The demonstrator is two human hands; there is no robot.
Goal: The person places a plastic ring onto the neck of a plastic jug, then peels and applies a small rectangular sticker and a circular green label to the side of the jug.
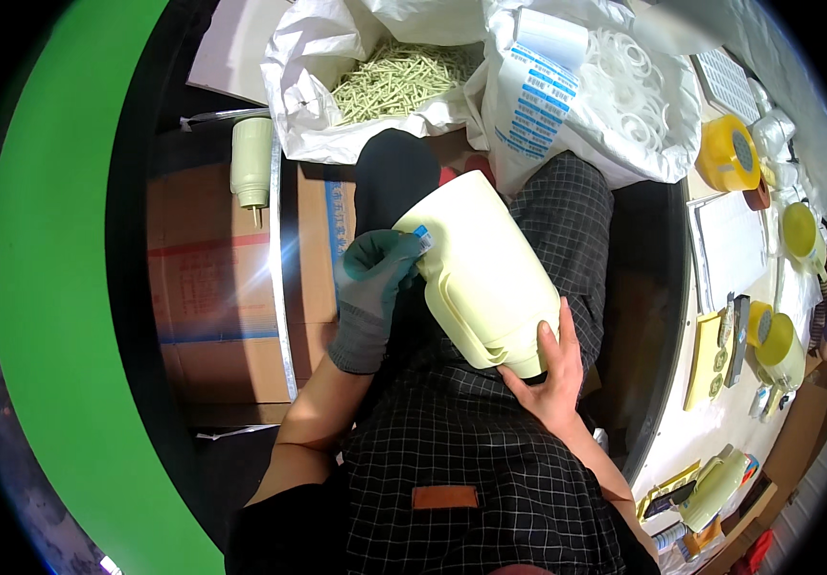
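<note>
A pale yellow plastic jug body [485, 254] with a side handle lies tilted over my lap, its narrower neck end toward my right. My left hand [372, 287], in a grey-green knit glove, is closed in a pinch on a small blue-and-white sticker [423, 238] at the jug's side, above the handle. Whether the sticker touches the jug I cannot tell. My right hand [557, 376] is bare and grips the jug's neck end, thumb below and fingers along the side.
Ahead stand a white sack [303, 115] of pale green sticks and another of translucent rings [624, 86], with a blue-and-white sticker sheet [536, 101] against it. A green belt [54, 287] runs left, near a pale green bottle-shaped part [252, 163] and cardboard [212, 278]. Yellow tape [725, 153] and jugs crowd the right-hand table.
</note>
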